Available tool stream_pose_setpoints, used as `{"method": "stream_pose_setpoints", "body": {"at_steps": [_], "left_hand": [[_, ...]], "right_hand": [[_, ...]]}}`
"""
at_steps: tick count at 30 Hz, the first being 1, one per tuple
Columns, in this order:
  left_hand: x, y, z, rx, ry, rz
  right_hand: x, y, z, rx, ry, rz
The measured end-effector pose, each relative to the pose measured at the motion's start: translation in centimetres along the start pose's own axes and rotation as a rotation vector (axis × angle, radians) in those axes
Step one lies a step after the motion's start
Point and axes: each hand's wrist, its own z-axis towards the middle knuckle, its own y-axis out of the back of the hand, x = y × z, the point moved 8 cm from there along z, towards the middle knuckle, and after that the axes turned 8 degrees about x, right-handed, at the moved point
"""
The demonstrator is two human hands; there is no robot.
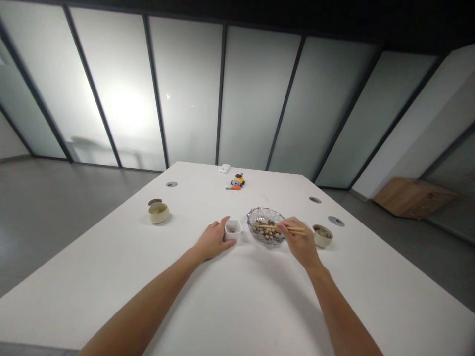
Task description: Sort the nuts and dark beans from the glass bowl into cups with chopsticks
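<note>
My right hand (300, 242) is closed on a pair of wooden chopsticks (276, 228), whose tips reach into a clear glass bowl (265, 218) filled with mixed brown and dark pieces. My left hand (214, 240) rests on the white table (230, 301) and touches the left side of a small white square cup (233, 229) with something brown inside; its fingers curl around the cup. The cup stands just left of the glass bowl.
A beige bowl (322, 236) sits right of my right hand. Another beige bowl (159, 213) with a lid beside it stands at the left. A small yellow toy (238, 180), an orange piece and a white box (224, 168) lie near the far edge. Frosted glass walls stand behind.
</note>
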Motion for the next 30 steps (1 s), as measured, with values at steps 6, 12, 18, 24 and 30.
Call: {"method": "stream_pose_setpoints", "body": {"at_steps": [6, 12, 18, 24, 30], "left_hand": [[-0.1, 0.1, 0.0, 0.0, 0.004, -0.004], [-0.1, 0.1, -0.1, -0.006, 0.003, -0.023], [0.1, 0.0, 0.0, 0.006, 0.023, -0.03], [0.2, -0.1, 0.0, 0.002, 0.024, -0.034], [0.2, -0.2, 0.1, -0.011, -0.01, -0.033]], "right_hand": [[-0.7, 0.5, -0.2, -0.057, -0.033, 0.024], [-1.5, 1.5, -0.6, -0.205, -0.123, 0.147], [-2.6, -0.2, -0.7, -0.255, -0.237, 0.496], [-1.0, -1.4, -0.5, -0.198, -0.223, 0.511], [0.0, 1.8, -0.7, -0.266, -0.096, 0.051]]}}
